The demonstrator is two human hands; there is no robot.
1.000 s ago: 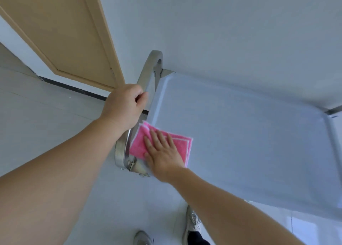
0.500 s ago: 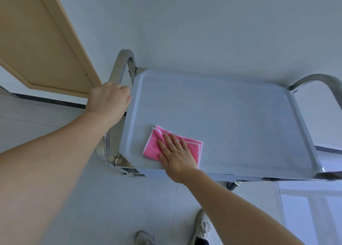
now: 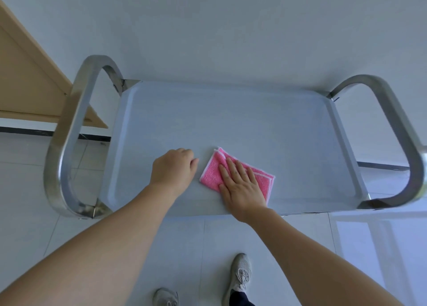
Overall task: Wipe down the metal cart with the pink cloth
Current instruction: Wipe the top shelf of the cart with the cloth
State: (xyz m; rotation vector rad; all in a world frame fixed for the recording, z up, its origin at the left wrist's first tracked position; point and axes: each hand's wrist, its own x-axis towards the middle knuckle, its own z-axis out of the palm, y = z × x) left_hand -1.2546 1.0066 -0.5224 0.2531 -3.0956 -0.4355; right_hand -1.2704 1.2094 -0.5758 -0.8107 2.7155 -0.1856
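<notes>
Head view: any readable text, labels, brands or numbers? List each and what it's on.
None readable.
Metal cart: bare tray and handles, no label or marking.
Pink cloth: plain, no tag showing.
Shoes: no logo clear enough to read.
Door and wall: no signs.

L hand (image 3: 172,173) off handle (image 3: 69,130), onto tray (image 3: 231,111)

one cart (image 3: 231,121), one cloth (image 3: 212,174), two handles (image 3: 69,132)
</notes>
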